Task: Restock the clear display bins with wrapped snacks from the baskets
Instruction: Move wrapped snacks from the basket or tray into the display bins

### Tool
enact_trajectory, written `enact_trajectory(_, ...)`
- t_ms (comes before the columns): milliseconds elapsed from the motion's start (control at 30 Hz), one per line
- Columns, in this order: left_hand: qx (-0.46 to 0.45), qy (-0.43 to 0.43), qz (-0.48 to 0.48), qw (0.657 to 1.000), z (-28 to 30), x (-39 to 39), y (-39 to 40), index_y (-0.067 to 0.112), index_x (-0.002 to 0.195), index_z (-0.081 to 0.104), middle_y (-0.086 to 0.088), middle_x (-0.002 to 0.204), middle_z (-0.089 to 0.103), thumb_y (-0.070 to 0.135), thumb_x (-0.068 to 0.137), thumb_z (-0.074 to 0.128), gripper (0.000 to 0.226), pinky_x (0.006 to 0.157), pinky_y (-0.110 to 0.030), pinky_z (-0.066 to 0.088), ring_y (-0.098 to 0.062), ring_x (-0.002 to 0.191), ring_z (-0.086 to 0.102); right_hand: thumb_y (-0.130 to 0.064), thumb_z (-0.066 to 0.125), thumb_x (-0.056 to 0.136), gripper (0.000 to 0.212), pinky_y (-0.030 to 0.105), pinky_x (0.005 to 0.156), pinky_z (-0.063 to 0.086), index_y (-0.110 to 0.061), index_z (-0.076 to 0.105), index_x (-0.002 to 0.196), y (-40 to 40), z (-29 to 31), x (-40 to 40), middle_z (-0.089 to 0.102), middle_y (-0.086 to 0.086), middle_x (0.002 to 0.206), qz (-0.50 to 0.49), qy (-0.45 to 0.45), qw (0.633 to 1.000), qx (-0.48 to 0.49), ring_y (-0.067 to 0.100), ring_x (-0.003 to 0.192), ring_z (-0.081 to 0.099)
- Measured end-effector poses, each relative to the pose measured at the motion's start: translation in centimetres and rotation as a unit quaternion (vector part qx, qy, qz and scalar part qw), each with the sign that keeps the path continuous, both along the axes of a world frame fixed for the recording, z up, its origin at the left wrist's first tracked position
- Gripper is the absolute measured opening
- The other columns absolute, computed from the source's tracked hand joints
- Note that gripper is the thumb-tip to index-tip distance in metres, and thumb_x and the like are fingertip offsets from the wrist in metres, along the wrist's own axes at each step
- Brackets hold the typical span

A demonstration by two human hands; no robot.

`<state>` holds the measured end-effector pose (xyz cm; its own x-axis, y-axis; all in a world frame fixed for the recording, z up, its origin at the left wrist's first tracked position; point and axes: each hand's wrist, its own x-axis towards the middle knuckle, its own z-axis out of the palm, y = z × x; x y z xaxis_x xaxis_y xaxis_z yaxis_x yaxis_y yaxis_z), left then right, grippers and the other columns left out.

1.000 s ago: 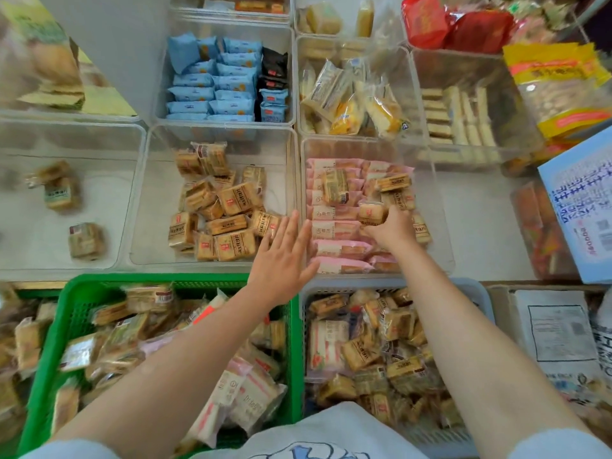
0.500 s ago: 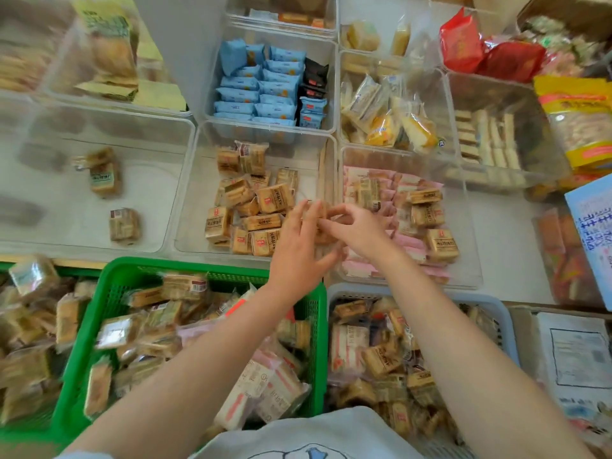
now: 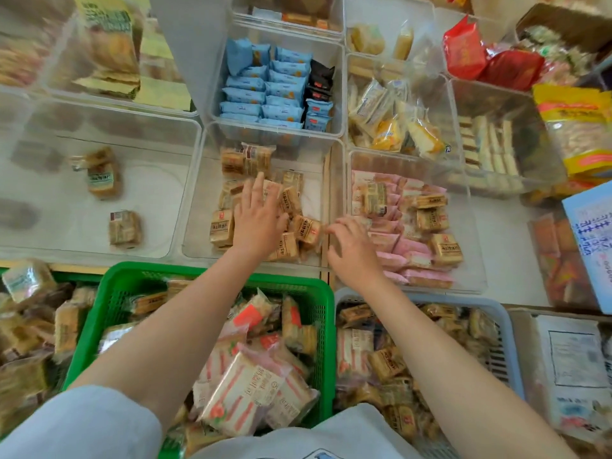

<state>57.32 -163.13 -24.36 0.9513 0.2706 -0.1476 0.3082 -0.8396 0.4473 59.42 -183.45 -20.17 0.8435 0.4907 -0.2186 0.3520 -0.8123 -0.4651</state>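
My left hand (image 3: 256, 220) lies flat with spread fingers on the brown wrapped snacks (image 3: 288, 202) in the middle clear bin (image 3: 193, 207). My right hand (image 3: 351, 248) hovers over the wall between that bin and the right clear bin (image 3: 477, 256), its fingers loosely curled and holding nothing. One brown packet (image 3: 308, 230) lies just left of its fingertips. The right bin holds pink packets (image 3: 410, 246) with brown ones on top. Below, a green basket (image 3: 212, 273) and a grey-blue basket (image 3: 430, 298) are full of wrapped snacks.
The left clear bin (image 3: 99, 251) holds three brown packets. Behind stand bins of blue packets (image 3: 265, 91), yellow cakes (image 3: 397, 127) and wafers (image 3: 490, 147). Red bags (image 3: 463, 51) sit at the back right, a blue-white box (image 3: 592, 246) at the right edge.
My right hand carried a brown packet from the right bin toward the middle bin. My left hand met it there, then spread over the packets; the right hand drew back.
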Motion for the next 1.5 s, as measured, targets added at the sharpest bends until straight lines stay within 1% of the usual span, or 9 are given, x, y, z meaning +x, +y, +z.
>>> enact_trajectory(100, 0.05, 0.067, -0.062, 0.995, -1.4, -0.8, -1.2, 0.029, 0.16, -0.002, -0.002, 0.167, -0.016, 0.06, 0.099, 0.033, 0.077, 0.123, -0.056, 0.006, -0.028, 0.153, -0.015, -0.006, 0.051, 0.096, 0.033, 0.023, 0.11, 0.027, -0.011, 0.059, 0.127, -0.7, 0.3, 0.2, 0.051, 0.004, 0.137, -0.027, 0.003, 0.998, 0.057, 0.017, 0.13, 0.043)
enact_trajectory(233, 0.043, -0.029, -0.123, 0.991, -0.1, -1.3, -5.9, 0.025, 0.159, 0.014, -0.001, 0.167, -0.007, 0.062, 0.098, 0.028, 0.073, 0.125, -0.051, 0.0, -0.021, 0.153, -0.015, -0.005, 0.049, 0.097, 0.039, 0.025, 0.1, 0.041, -0.01, 0.055, 0.135, -2.9, -0.3, 1.3, 0.055, 0.006, 0.138, -0.117, -0.054, 0.988, 0.087, 0.018, 0.125, 0.052)
enact_trajectory(367, 0.05, 0.027, -0.204, 0.977, -0.1, -1.0, -10.6, 0.025, 0.159, -0.008, 0.001, 0.164, -0.021, 0.066, 0.099, 0.016, 0.076, 0.125, -0.048, 0.0, -0.017, 0.15, -0.022, -0.004, 0.051, 0.094, 0.041, 0.042, 0.104, 0.048, -0.013, 0.054, 0.134, -5.6, -1.3, 4.1, 0.053, 0.006, 0.139, -0.165, -0.054, 0.984, 0.042, 0.023, 0.127, 0.049)
enact_trajectory(600, 0.102, 0.046, -0.212, 0.971, -0.6, -0.9, -11.3, 0.02, 0.156, -0.018, -0.001, 0.162, -0.027, 0.064, 0.099, 0.008, 0.076, 0.125, -0.049, 0.004, -0.021, 0.152, -0.019, -0.035, 0.051, 0.101, 0.061, 0.052, 0.119, 0.02, -0.049, 0.025, 0.154, -6.3, -3.0, 9.3, 0.02, 0.019, 0.161, -0.074, 0.008, 0.99, -0.119, 0.038, 0.15, 0.018)
enact_trajectory(833, 0.094, 0.058, -0.212, 0.971, -0.4, -0.7, -11.2, 0.022, 0.157, -0.018, 0.002, 0.162, -0.028, 0.064, 0.099, 0.01, 0.077, 0.124, -0.048, 0.003, -0.02, 0.152, -0.019, -0.037, 0.065, 0.093, 0.043, 0.051, 0.117, 0.032, -0.052, 0.05, 0.13, -5.5, -5.2, 11.0, 0.031, 0.016, 0.153, -0.216, 0.076, 0.973, 0.031, 0.04, 0.146, 0.027)
enact_trajectory(933, 0.097, 0.059, -0.214, 0.97, -0.2, -0.7, -11.3, 0.023, 0.157, -0.018, 0.002, 0.162, -0.028, 0.064, 0.099, 0.011, 0.077, 0.123, -0.048, 0.002, -0.02, 0.151, -0.02, -0.02, 0.063, 0.09, 0.027, 0.038, 0.098, 0.049, -0.041, 0.063, 0.107, -6.4, -3.6, 11.1, 0.057, -0.003, 0.125, -0.306, 0.127, 0.923, 0.195, 0.025, 0.121, 0.055)
enact_trajectory(1033, 0.094, 0.058, -0.211, 0.971, 0.0, -0.7, -11.4, 0.023, 0.155, -0.02, 0.003, 0.161, -0.029, 0.064, 0.099, 0.01, 0.076, 0.122, -0.047, 0.0, -0.02, 0.15, -0.022, -0.024, 0.056, 0.086, 0.029, 0.045, 0.088, 0.058, -0.042, 0.068, 0.105, -7.3, -1.9, 10.2, 0.068, -0.004, 0.115, -0.371, 0.214, 0.852, 0.302, 0.021, 0.105, 0.066)
enact_trajectory(1267, -0.013, -0.001, -0.135, 0.991, 0.8, -1.0, -10.5, 0.031, 0.157, -0.014, 0.007, 0.166, -0.013, 0.068, 0.095, 0.034, 0.087, 0.124, -0.045, 0.002, -0.016, 0.151, -0.021, -0.029, 0.048, 0.097, 0.035, 0.03, 0.064, 0.043, -0.024, 0.069, 0.125, -7.2, 1.9, 6.5, 0.069, 0.015, 0.117, -0.337, 0.438, 0.666, 0.501, 0.023, 0.082, 0.063)
enact_trajectory(1500, -0.043, -0.167, -0.11, 0.979, 4.6, -1.7, -6.0, 0.023, 0.146, 0.045, -0.002, 0.156, 0.042, 0.035, 0.076, 0.078, 0.078, 0.117, -0.051, 0.028, -0.027, 0.15, 0.025, -0.05, 0.03, 0.105, 0.055, 0.031, 0.057, 0.029, -0.014, 0.071, 0.111, -2.5, 3.7, 4.3, 0.068, 0.012, 0.09, -0.233, 0.537, 0.672, 0.455, 0.014, 0.057, 0.052)
